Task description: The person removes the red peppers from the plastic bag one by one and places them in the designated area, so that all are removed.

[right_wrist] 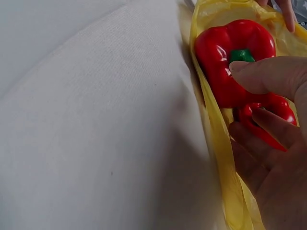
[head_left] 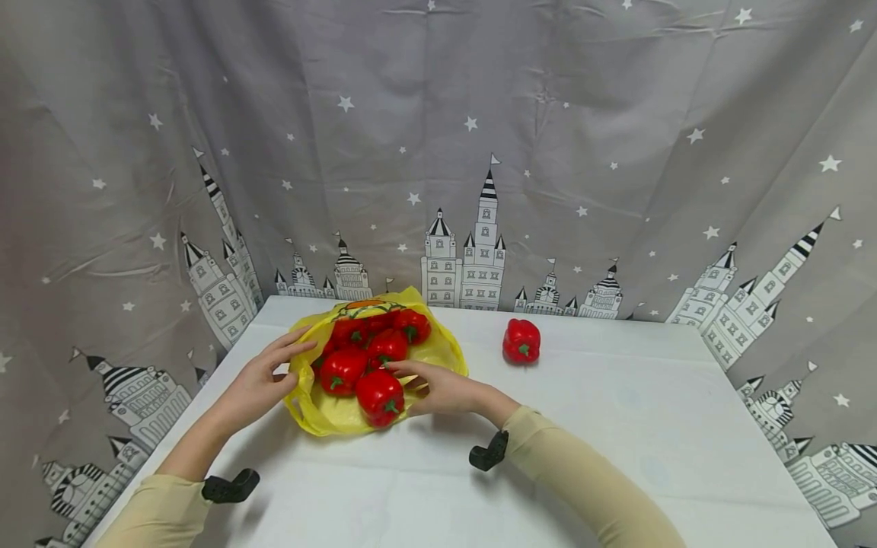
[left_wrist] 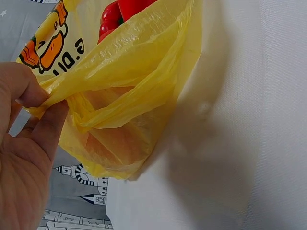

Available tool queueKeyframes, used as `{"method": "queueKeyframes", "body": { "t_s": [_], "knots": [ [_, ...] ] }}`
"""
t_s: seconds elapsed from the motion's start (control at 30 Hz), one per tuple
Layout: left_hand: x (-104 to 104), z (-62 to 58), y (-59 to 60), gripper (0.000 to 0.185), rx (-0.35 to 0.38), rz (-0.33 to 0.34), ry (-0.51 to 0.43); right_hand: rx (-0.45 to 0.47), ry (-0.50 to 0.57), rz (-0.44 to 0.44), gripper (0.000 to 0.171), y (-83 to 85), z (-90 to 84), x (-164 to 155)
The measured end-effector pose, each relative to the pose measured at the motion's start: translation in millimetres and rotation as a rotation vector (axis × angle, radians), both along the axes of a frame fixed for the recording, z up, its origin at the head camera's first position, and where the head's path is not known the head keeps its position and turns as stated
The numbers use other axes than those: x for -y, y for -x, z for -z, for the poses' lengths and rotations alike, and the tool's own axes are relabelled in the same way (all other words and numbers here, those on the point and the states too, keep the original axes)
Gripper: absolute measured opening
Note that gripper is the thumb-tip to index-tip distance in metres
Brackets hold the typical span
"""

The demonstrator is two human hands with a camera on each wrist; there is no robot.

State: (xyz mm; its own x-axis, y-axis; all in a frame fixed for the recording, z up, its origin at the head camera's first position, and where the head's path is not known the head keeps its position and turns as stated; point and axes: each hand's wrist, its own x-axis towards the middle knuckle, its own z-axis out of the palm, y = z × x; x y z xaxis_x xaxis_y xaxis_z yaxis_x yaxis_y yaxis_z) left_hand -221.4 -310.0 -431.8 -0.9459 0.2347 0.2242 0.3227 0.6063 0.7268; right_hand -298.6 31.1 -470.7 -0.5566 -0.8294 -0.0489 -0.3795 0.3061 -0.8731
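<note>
A yellow plastic bag [head_left: 445, 350] lies on its side with its mouth towards me, holding several red bell peppers [head_left: 344, 371]. My left hand [head_left: 256, 384] pinches the bag's left edge between thumb and fingers, as the left wrist view shows on the gathered film [left_wrist: 129, 72]. At the right of the mouth is my right hand [head_left: 448, 392], fingers loosely spread beside the front pepper [head_left: 379, 397]. The right wrist view has my thumb [right_wrist: 268, 74] in front of that pepper's green stem [right_wrist: 241, 55]; whether it touches cannot be made out.
A single red bell pepper [head_left: 521, 341] sits outside the bag, towards the back of the white table [head_left: 617, 426]. Behind the table hangs a grey curtain [head_left: 411, 137] printed with castles and stars. Black wrist devices [head_left: 489, 451] are on both forearms.
</note>
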Motion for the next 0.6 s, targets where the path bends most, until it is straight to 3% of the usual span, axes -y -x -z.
{"method": "queueKeyframes", "body": {
  "t_s": [0.6],
  "knots": [
    [1, 1.5, 0.1, 0.053, 0.005, 0.004, 0.001, -0.006, -0.056, 0.028, 0.082, 2.2, 6.6, 14]
  ]
}}
